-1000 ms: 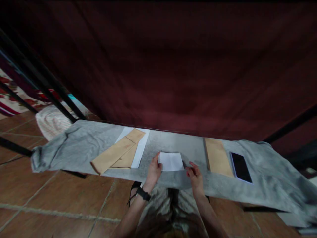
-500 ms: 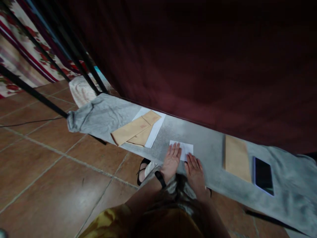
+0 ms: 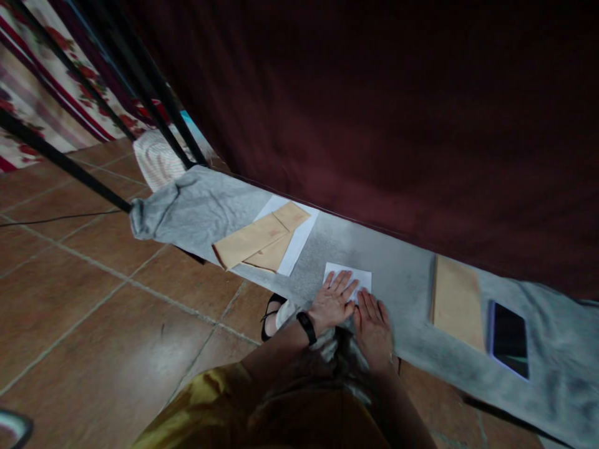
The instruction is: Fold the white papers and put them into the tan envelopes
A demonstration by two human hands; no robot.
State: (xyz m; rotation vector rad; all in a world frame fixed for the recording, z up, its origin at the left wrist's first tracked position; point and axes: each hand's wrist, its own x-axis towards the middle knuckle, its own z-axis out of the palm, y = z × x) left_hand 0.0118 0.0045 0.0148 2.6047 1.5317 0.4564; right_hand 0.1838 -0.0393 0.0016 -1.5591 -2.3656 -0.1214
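A small white sheet of paper (image 3: 350,272) lies on the grey cloth of the bench in front of me. My left hand (image 3: 331,300) presses flat on its left part with the fingers spread, a black band round the wrist. Over the right part rests my right hand (image 3: 373,321), palm down, fingers stretched forward and close together. The hands cover the paper's near edge, so I cannot tell whether it is folded. To the left, brown envelopes (image 3: 255,240) overlap on top of larger white paper (image 3: 299,246).
Towards the right lie a stack of brown envelopes (image 3: 458,302) and a phone (image 3: 509,340) with a purple edge. A dark red curtain (image 3: 374,137) hangs along the far edge of the grey cloth (image 3: 397,274). Black metal bars (image 3: 60,163) stand at the left above the tiled floor (image 3: 116,324).
My left hand has spread its fingers and shifted slightly right across the paper. The right hand stays on the paper. The whole view has shifted a little.
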